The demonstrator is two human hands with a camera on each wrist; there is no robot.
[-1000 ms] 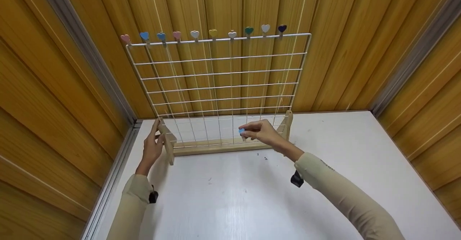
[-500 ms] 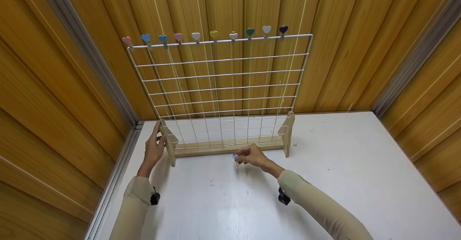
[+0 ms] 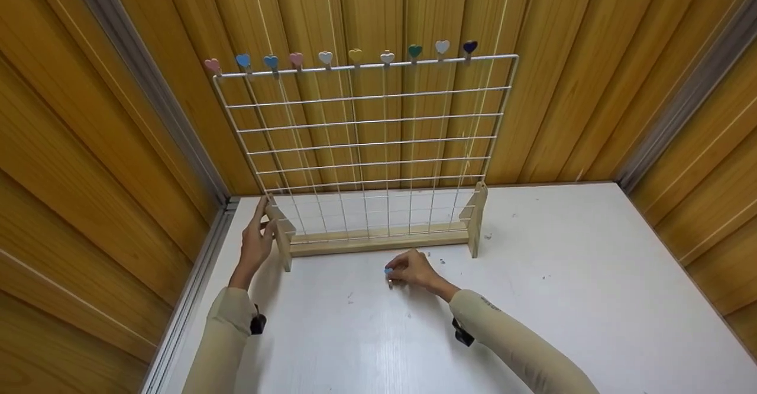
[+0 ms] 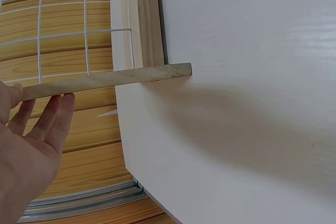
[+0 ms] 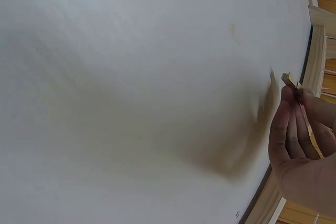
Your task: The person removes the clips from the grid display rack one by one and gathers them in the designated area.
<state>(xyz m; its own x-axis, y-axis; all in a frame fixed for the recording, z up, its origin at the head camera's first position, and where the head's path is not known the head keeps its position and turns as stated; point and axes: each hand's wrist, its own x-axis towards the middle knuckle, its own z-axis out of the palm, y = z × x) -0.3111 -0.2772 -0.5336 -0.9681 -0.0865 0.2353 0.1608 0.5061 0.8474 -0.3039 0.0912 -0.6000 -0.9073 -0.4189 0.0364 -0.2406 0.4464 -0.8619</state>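
Observation:
In the head view my right hand (image 3: 414,268) pinches a small wooden clothespin with a light blue heart (image 3: 388,270) between thumb and fingertips, just above the white table. The right wrist view shows the wooden end of this clothespin (image 5: 287,80) poking out past the fingertips; its heart is hidden there. My left hand (image 3: 254,243) touches the left wooden foot (image 3: 279,234) of a white wire grid rack (image 3: 384,123) with extended fingers. From the left wrist, several fingertips lie along the side of that foot (image 4: 105,79).
Several heart clothespins stand along the grid's top wire, among them a green one (image 3: 415,51) and a dark blue one (image 3: 470,47). A wooden crossbar (image 3: 378,244) joins the rack's feet. Wood-panelled walls (image 3: 89,163) enclose the white table (image 3: 355,335).
My right hand has come down from in front of the lower grid to near the tabletop, carrying the blue heart clothespin. The left hand stays at the rack's foot.

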